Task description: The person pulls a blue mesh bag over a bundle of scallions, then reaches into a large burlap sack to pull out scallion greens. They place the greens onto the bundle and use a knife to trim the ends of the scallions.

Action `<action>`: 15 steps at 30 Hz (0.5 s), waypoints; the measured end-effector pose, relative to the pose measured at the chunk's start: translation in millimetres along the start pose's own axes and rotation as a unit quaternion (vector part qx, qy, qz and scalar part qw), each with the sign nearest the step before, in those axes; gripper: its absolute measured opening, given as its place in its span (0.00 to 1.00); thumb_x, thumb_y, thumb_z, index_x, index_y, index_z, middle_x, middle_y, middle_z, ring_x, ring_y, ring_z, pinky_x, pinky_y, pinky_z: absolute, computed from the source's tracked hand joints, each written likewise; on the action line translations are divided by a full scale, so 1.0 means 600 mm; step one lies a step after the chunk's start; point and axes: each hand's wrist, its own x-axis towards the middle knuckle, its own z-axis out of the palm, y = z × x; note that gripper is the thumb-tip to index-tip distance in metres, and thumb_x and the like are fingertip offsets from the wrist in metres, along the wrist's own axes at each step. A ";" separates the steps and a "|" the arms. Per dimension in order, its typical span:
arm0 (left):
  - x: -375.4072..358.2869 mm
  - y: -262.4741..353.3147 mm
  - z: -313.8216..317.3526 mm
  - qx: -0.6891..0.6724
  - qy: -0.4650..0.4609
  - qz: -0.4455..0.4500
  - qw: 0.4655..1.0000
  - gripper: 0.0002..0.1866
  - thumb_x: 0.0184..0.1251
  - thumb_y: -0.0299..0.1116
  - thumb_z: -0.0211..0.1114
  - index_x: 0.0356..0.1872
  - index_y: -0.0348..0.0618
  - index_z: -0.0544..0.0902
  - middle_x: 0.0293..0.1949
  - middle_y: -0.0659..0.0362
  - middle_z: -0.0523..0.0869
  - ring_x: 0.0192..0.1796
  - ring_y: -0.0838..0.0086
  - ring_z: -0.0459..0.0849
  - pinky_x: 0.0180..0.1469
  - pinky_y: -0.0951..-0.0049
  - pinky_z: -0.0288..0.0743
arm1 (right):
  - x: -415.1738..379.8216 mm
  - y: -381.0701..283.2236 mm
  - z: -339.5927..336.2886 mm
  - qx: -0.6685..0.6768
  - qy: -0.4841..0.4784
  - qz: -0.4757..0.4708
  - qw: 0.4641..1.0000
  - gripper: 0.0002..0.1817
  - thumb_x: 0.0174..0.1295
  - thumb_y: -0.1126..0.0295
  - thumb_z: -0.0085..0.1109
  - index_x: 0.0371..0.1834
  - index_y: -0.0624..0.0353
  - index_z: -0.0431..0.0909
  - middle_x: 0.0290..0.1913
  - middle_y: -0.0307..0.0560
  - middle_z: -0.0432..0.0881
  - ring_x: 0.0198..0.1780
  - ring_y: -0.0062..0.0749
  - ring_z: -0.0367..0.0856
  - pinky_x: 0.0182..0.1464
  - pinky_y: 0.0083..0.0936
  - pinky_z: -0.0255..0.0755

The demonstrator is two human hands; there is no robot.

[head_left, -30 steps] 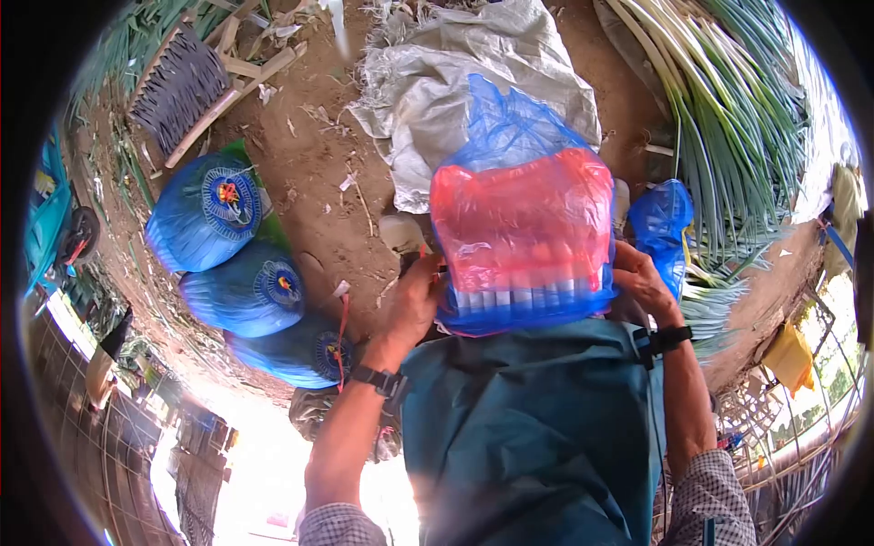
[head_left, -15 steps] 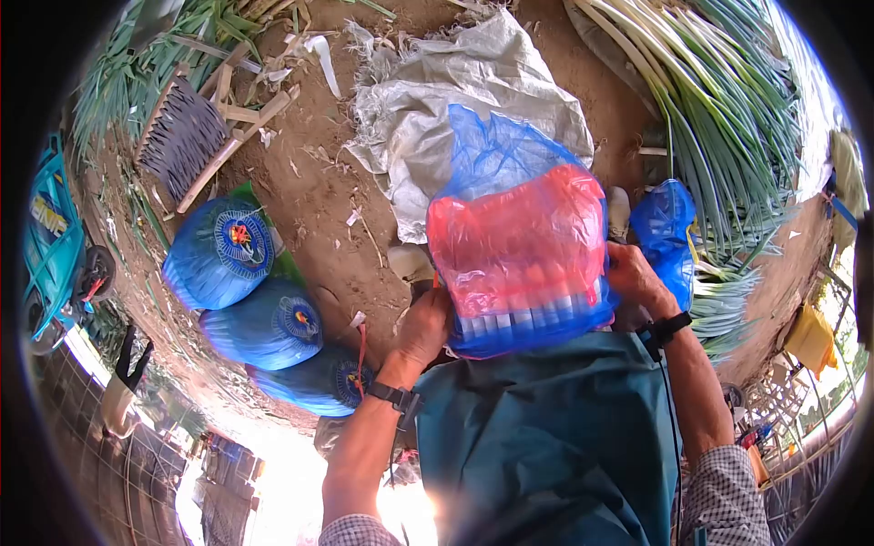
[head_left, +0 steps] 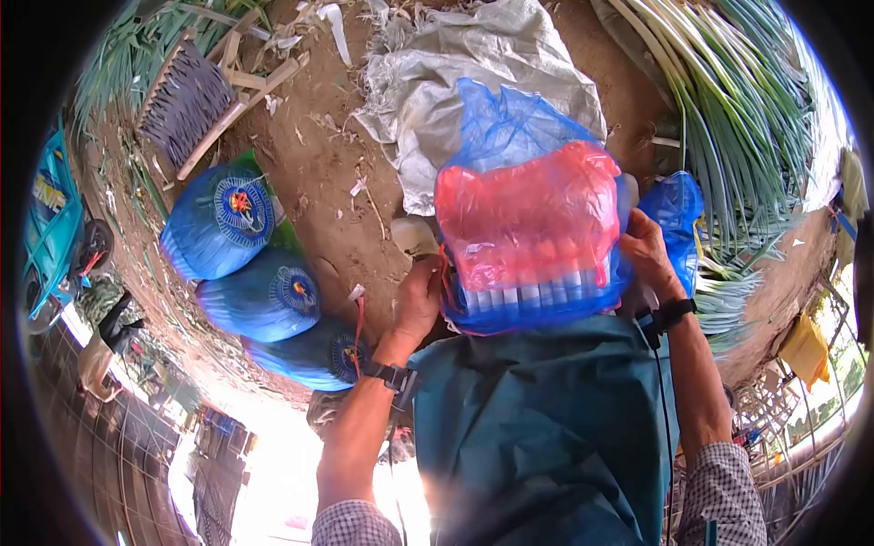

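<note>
A blue mesh bag [head_left: 510, 118] surrounds a red plastic bag [head_left: 528, 214], with a row of white stalk ends [head_left: 533, 293] showing along its near edge. At the bundle's left edge, my left hand [head_left: 419, 298] is closed on the mesh, its fingertips partly hidden. On the right side my right hand [head_left: 648, 255] has its fingers curled round the mesh edge. The bundle lies just beyond a dark green apron [head_left: 546, 419], over the near end of a pale woven sack [head_left: 492, 55].
Three filled blue mesh bags [head_left: 218, 223] stand at the left, near a wooden rack [head_left: 187, 105]. Long green onions [head_left: 746, 118] lie at the right, beside another blue mesh bundle [head_left: 672, 214]. A teal cart [head_left: 50, 218] is at the far left.
The bundle and both hands appear slightly higher in the view, as do the ground items. Both hands remain at the bundle's sides.
</note>
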 end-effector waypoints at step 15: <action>0.036 0.005 0.018 0.105 -0.013 0.064 0.992 0.09 0.61 0.22 0.63 0.43 0.37 0.80 0.34 0.44 0.83 0.38 0.46 0.83 0.40 0.54 0.76 | 0.036 -0.067 0.011 -0.397 -0.140 0.025 0.907 0.13 0.55 0.69 0.68 0.41 0.66 0.85 0.30 0.63 0.85 0.36 0.11 0.73 0.37 0.31 0.75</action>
